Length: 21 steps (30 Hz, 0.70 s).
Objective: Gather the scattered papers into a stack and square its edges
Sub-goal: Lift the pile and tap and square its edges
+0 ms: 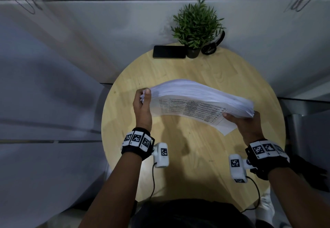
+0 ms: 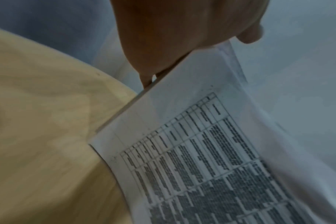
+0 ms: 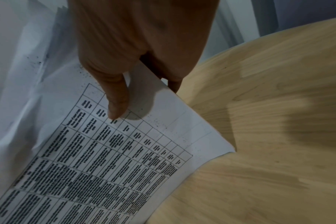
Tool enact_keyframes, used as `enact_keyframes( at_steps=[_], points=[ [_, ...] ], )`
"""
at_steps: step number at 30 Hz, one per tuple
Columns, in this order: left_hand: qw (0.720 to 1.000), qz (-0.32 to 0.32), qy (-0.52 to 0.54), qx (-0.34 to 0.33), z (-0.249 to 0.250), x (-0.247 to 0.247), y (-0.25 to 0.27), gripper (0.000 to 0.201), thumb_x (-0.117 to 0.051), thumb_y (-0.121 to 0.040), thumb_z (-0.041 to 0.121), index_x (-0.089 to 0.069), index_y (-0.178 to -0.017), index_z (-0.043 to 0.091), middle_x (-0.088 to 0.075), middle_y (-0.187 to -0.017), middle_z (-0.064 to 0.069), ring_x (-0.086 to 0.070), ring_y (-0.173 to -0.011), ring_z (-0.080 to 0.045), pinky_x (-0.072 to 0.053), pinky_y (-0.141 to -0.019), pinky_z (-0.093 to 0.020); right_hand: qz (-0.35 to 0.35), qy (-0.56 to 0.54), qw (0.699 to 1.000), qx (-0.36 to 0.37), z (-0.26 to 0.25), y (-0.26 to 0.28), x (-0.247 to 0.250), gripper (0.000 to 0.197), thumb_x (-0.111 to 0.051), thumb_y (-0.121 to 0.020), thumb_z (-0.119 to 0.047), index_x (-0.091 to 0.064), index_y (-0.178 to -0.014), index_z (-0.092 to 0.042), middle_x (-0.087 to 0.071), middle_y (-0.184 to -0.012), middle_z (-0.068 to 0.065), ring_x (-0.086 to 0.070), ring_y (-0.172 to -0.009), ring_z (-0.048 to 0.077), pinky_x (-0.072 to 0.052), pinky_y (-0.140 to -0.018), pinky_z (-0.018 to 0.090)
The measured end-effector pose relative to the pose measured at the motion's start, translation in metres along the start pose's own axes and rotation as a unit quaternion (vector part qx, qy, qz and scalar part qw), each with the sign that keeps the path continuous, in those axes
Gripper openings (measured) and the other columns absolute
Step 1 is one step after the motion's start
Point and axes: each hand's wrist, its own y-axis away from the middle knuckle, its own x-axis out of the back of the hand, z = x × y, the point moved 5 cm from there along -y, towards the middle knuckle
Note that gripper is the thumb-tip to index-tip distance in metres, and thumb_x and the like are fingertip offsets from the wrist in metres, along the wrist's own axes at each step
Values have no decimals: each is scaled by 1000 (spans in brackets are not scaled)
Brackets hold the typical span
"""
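A thick stack of white papers [image 1: 196,101] is held above the round wooden table [image 1: 196,156], its nearest sheet printed with a table of text [image 2: 201,159] [image 3: 109,159]. The sheets are fanned and uneven along their top and right edges. My left hand [image 1: 142,104] grips the stack's left end [image 2: 163,50]. At the right end my right hand [image 1: 244,122] holds the stack, thumb [image 3: 115,100] lying on the printed sheet and fingers behind it. The nearest sheet's lower right corner hangs out below the rest.
At the table's far edge lie a black phone [image 1: 169,51], a small potted plant [image 1: 195,29] and a black coiled strap [image 1: 210,46]. A white wall stands behind the table. The table's rim [image 1: 105,113] curves close on the left.
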Motion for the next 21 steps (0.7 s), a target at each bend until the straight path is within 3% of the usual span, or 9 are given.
enact_keyframes(
  at_steps=[2, 4, 7, 9, 12, 15, 17, 21],
  points=[
    [998, 54, 16, 22, -1, -4, 0, 38, -62, -84, 56, -53, -76, 19, -56, -74, 9, -56, -69, -7, -46, -62, -20, -5, 4, 1000, 5, -1, -1, 1, 29, -82, -66, 5, -67, -79, -17, -71, -66, -21, -65, -61, -6, -53, -57, 13],
    [994, 101, 9, 41, -2, -6, 0, 31, -67, -88, 44, -55, -71, 21, -59, -71, 8, -58, -63, -7, -47, -58, -23, -7, 8, 1000, 11, -3, 0, 1, 28, -83, -66, 4, -68, -84, -12, -72, -67, -20, -65, -62, -5, -53, -57, 13],
    [987, 152, -3, 52, -3, -6, 0, 30, -67, -90, 27, -50, -65, 20, -54, -65, 7, -51, -50, 0, -42, -49, -16, -8, 9, 1000, 17, -7, 5, 0, 32, -85, -64, 2, -69, -87, -13, -73, -71, -20, -67, -67, -5, -53, -59, 13],
    [983, 175, -10, 46, -1, -5, 0, 33, -64, -90, 29, -45, -64, 20, -49, -63, 7, -45, -47, 2, -39, -49, -15, -6, -5, 1000, 28, -12, 9, -2, 36, -85, -64, 3, -70, -91, -14, -74, -77, -14, -69, -71, -3, -53, -62, 14],
    [983, 177, -19, 31, 2, -4, 1, 36, -69, -89, 41, -51, -74, 14, -55, -68, 8, -50, -53, 3, -44, -54, -16, 8, -28, 998, 50, -20, 11, -2, 44, -84, -64, 5, -66, -102, -10, -72, -87, -11, -69, -77, -1, -53, -65, 13],
    [988, 151, -34, 21, 3, -5, 0, 36, -81, -77, 41, -55, -76, 16, -60, -73, 7, -56, -63, -7, -49, -58, -23, 12, -34, 998, 53, -22, 10, -3, 45, -85, -64, 2, -67, -103, -9, -74, -86, -15, -69, -80, 1, -53, -67, 16],
    [988, 146, -32, 26, 2, -4, -3, 33, -80, -79, 37, -53, -71, 20, -58, -73, 6, -54, -64, -11, -47, -60, -28, 15, -38, 998, 50, -24, 10, -4, 40, -86, -65, -3, -69, -100, -12, -75, -86, -16, -69, -80, 2, -53, -68, 17],
    [985, 163, -17, 48, 0, -2, -6, 38, -71, -88, 34, -46, -62, 21, -48, -66, 8, -45, -60, -9, -39, -62, -27, 38, -104, 993, 41, -32, 12, -7, 19, -80, -76, -17, -71, -92, -15, -75, -83, -11, -69, -81, 8, -53, -71, 21]
  ],
)
